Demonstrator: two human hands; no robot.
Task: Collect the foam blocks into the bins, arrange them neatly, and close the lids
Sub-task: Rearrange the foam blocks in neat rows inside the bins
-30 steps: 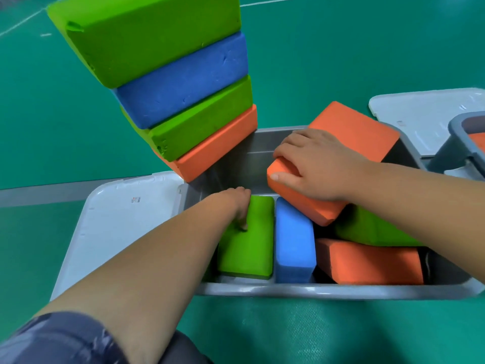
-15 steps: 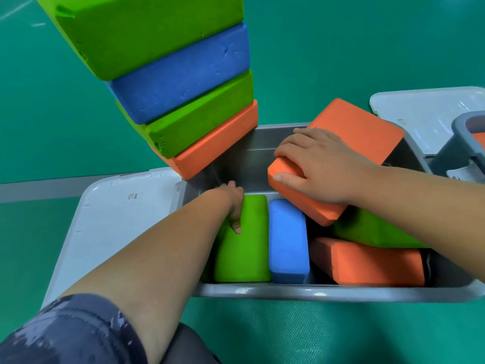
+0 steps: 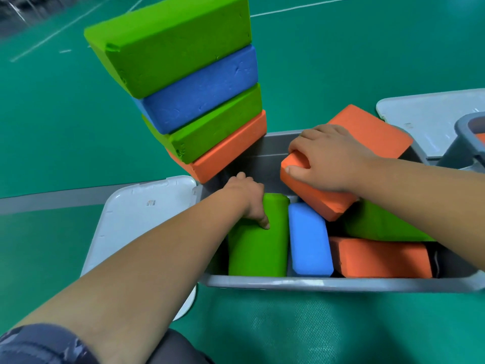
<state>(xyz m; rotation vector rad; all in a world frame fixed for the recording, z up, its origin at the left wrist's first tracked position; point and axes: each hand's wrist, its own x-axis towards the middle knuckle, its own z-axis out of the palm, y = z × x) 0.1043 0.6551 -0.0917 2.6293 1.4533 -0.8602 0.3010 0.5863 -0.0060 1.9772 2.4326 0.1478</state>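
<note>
My right hand gripped the orange block tilted across the bin's far side; my left hand clasped the green block at its left wall.

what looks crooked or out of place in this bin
The orange block gripped by the right hand lies tilted, propped on a green block and poking above the grey bin's rim. The four-block stack at the bin's far-left corner leans, and its top block's corner is gouged.
</note>
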